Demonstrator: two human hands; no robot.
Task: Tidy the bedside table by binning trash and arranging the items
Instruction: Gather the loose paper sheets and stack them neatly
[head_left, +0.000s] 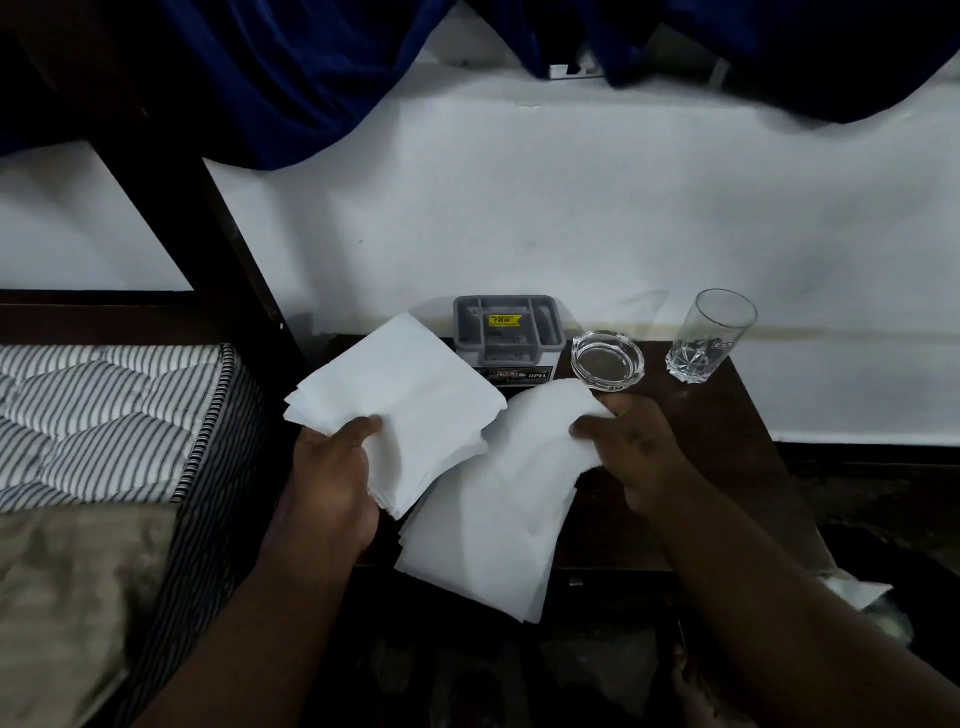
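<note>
Tissues, thin white paper sheets in two loose stacks, sit at the centre of the work: one stack of white tissue sheets (400, 410) is raised over the dark wooden tabletop (727, 467), the other white tissue stack (493, 499) droops past its front edge. The left hand (332, 483) is closed on the raised stack, thumb on top and fingers beneath. The right hand (634, 447) pinches the upper corner of the drooping stack between thumb and fingers.

Behind them a grey plastic organiser box with a yellow sticker (508, 332), a round clear glass ashtray (607, 358) and a clear cut-base drinking glass (709, 338) stand in a row along the white wall (571, 208). That row looks arranged; the tissues probably remain to be squared and put away. No bin shows. A striped mattress (104, 415) lies left.
</note>
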